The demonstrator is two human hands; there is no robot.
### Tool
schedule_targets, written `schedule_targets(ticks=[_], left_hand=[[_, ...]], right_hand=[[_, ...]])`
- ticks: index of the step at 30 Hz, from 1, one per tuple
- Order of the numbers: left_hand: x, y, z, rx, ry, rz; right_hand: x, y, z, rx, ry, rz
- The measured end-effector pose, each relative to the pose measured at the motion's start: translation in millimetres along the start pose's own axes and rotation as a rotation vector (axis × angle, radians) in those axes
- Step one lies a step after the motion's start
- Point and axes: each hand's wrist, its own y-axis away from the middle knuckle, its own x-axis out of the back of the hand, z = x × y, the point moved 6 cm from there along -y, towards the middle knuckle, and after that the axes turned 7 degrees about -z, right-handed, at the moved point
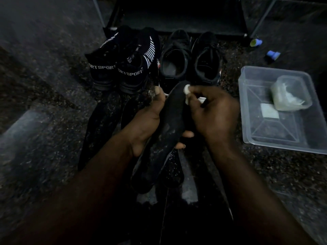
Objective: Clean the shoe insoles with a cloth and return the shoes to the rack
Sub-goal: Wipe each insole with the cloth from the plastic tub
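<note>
My left hand (146, 119) grips a black insole (169, 121) from below, its toe end pointing away from me. My right hand (214, 114) pinches a small white cloth (186, 89) against the insole's far tip. Two more dark insoles (102, 124) lie flat on the floor to the left, and another dark one (171, 174) lies under my hands. Beyond them stand a pair of black shoes with white "SPORT" lettering (122, 64) and a pair of plain black lace-up shoes (191, 59). The dark shoe rack (180, 16) stands behind the shoes.
A clear plastic tub (283, 138) sits on the speckled dark floor at the right, holding a small clear container (290, 94) and a white square pad (269, 111). Two small blue-capped objects (273, 55) lie near the rack's right leg. The scene is dim.
</note>
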Motion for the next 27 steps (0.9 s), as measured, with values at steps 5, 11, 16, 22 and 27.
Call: schedule_targets(ticks=[5, 11, 16, 22, 27], left_hand=[[0, 0, 0, -0.021, 0.004, 0.025], [5, 2, 3, -0.028, 0.005, 0.065], [-4, 1, -1, 0.007, 0.012, 0.028], [15, -2, -1, -0.082, 0.017, 0.136], [-2, 2, 0, -0.006, 0.013, 0.017]], right_hand=[[-4, 4, -11, 0.071, -0.03, -0.016], [-9, 4, -12, 0.128, 0.031, -0.033], [2, 2, 8, -0.019, 0.022, 0.049], [-23, 14, -33, 0.232, 0.002, -0.079], [3, 2, 6, 0.031, 0.08, 0.058]])
